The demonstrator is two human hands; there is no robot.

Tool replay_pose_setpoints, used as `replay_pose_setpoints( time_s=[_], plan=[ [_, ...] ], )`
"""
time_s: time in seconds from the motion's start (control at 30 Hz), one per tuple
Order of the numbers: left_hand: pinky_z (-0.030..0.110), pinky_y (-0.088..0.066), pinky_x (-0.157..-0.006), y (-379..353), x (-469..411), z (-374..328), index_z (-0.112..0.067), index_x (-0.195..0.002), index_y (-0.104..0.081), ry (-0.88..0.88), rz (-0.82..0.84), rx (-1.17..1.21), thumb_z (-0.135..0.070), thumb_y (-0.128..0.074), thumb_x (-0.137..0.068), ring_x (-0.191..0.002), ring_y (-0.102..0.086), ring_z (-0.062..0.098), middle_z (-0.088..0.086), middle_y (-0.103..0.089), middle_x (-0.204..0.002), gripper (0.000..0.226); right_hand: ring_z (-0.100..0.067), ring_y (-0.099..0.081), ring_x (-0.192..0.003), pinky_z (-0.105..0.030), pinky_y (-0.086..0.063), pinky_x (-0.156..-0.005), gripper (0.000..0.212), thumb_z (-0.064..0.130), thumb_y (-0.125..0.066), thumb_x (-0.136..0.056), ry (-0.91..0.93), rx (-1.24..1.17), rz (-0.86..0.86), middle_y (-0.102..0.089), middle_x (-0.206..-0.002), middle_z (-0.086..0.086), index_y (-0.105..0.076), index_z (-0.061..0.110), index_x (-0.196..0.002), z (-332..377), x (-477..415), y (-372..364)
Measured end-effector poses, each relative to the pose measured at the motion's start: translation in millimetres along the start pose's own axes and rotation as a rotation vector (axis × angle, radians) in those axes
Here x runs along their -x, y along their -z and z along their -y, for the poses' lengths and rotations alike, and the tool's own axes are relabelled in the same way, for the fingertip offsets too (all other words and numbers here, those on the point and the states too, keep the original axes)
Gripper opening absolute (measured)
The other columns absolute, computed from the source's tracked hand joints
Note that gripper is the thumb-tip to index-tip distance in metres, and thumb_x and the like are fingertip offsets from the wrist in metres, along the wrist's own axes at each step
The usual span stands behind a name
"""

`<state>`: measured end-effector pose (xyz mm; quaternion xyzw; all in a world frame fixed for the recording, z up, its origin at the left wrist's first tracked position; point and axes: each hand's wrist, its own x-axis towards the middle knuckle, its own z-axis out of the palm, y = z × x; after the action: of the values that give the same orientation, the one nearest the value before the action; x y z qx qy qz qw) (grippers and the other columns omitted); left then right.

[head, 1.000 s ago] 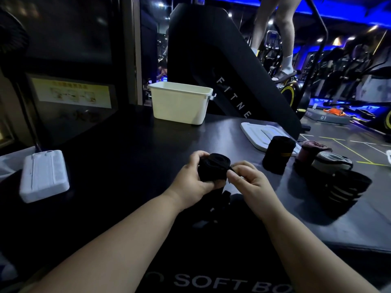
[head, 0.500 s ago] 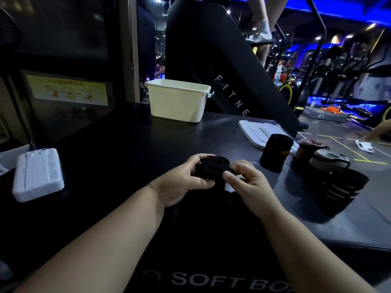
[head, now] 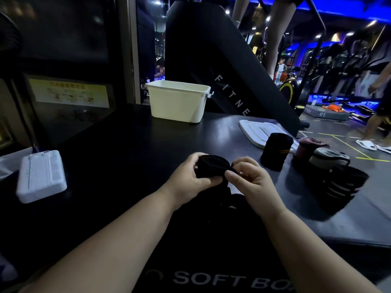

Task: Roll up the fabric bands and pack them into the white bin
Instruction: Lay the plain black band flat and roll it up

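A black fabric band [head: 211,167], partly coiled into a roll, sits between both hands above the dark soft box top. My left hand [head: 191,179] grips the roll from the left. My right hand [head: 248,178] pinches the band's loose end at the roll's right side; the rest of the band hangs down into shadow. The white bin [head: 177,102] stands upright at the far edge, apart from my hands. On the right stand a black roll [head: 275,152], a maroon roll [head: 306,148], a grey-white roll [head: 326,158] and a black striped roll [head: 342,185].
A white lid [head: 256,132] lies flat behind the black roll. A white rectangular block [head: 41,176] sits at the left edge. A black fitness machine [head: 222,66] rises behind the bin. A person's legs [head: 378,121] stand on the gym floor at the right.
The roll has turned a little in my hands and my right fingers have shifted their pinch on the loose end. A person has walked into view at the far right.
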<state>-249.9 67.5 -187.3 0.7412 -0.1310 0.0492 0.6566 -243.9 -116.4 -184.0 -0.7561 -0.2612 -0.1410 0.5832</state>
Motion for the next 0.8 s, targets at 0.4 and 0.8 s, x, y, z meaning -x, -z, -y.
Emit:
replay_pose_setpoints(
  time_s=[0.4,0.8],
  plan=[
    [0.019,-0.051,-0.083,14,6,-6,-0.019,-0.127,-0.051,0.096,0.205,0.17,-0.007,-0.074,-0.08,-0.097,-0.066,0.003,-0.005,-0.067,-0.107,0.053,-0.005,-0.055,-0.085,-0.015,-0.04,-0.081,0.031,0.034,-0.059,-0.083,-0.121,-0.024,-0.011,-0.054,-0.094,-0.001,-0.062,0.009,-0.065,5,-1,3],
    [0.028,-0.053,-0.089,2,1,2,-0.024,-0.119,-0.057,0.037,-0.013,0.012,-0.035,-0.073,-0.07,-0.101,-0.067,0.008,-0.004,-0.071,-0.106,0.053,-0.007,-0.053,-0.091,-0.023,-0.042,-0.086,0.023,0.03,-0.065,-0.082,-0.055,-0.052,0.046,-0.051,-0.091,0.014,-0.069,0.014,-0.066,1,1,3]
  ],
)
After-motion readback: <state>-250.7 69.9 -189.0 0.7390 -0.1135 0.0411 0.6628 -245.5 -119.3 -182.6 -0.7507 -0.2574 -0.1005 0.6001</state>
